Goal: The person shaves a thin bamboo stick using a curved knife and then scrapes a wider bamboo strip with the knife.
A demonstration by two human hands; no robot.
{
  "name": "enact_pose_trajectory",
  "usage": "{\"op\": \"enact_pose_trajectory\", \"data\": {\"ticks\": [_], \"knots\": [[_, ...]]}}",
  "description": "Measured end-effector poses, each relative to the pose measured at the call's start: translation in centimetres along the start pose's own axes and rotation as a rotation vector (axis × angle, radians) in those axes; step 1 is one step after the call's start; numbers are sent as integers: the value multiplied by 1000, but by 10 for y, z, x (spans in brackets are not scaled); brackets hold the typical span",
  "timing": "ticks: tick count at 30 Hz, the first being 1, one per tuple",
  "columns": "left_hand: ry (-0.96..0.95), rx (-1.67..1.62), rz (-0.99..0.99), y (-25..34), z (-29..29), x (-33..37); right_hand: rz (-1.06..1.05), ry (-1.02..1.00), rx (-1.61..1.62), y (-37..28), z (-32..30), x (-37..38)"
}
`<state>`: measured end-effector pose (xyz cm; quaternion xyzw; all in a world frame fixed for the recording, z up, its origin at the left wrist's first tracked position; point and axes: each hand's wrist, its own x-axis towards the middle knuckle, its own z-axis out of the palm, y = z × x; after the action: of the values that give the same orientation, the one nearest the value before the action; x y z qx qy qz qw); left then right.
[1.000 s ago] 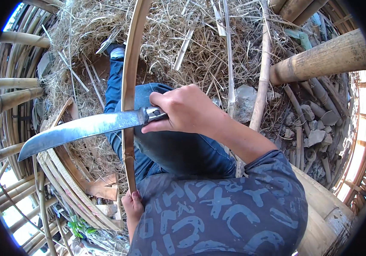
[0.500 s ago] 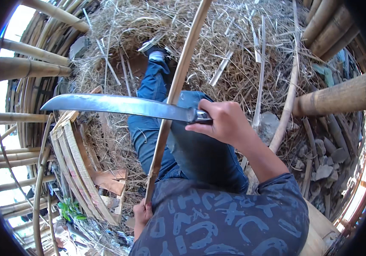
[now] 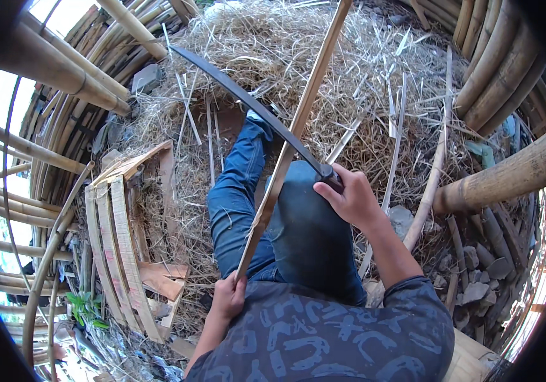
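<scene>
- We find the strip [image 3: 278, 175] slanting across the lap, its lower end at the shirt's [image 3: 317, 331] waist, its upper end running out past the far edge of the ground.
- Left hand [image 3: 227, 297]: fingers wrapped round the strip's lower end, a firm grasp, thumb on top.
- Right hand [image 3: 354, 196]: clenched on the handle of the knife [image 3: 254, 104], just above the right knee [image 3: 305, 216].
- The blade crosses over the strip above mid-lap, its tip toward the ground's far left corner (whether steel touches wood, we cannot tell).
- Strip passes close along the inner side of the knee; contact there is unclear to us.
- Curled shavings [image 3: 241, 38] heap over the far edge of the ground; a slatted crate [image 3: 114, 242] lies near the left edge, stones [image 3: 477, 286] near the right.
- For good blade work here, we would set the blade at a shallow angle and take light, even strokes, directed away from the left hand.
- We judge the strip's long far end liable to sway; a firm hold at the waist should help.
- The knee sits close to the blade's path, so we would angle each stroke clear of it.
</scene>
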<state>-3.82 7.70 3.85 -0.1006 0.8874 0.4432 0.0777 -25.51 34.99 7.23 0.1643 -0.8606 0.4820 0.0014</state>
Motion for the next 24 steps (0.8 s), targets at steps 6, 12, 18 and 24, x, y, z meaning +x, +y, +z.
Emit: {"op": "enact_pose_trajectory", "data": {"ticks": [6, 12, 18, 24], "knots": [[1, -55, 24, 15, -4, 22, -126, -21, -199, -10, 2, -2], [-6, -62, 20, 25, -9, 21, -62, -78, -209, -9, -3, 1], [-96, -41, 58, 24, -17, 19, -88, -182, -200, -28, -12, 1], [-157, -62, 40, 30, -27, 17, -163, -278, -355, -27, -21, 16]]}}
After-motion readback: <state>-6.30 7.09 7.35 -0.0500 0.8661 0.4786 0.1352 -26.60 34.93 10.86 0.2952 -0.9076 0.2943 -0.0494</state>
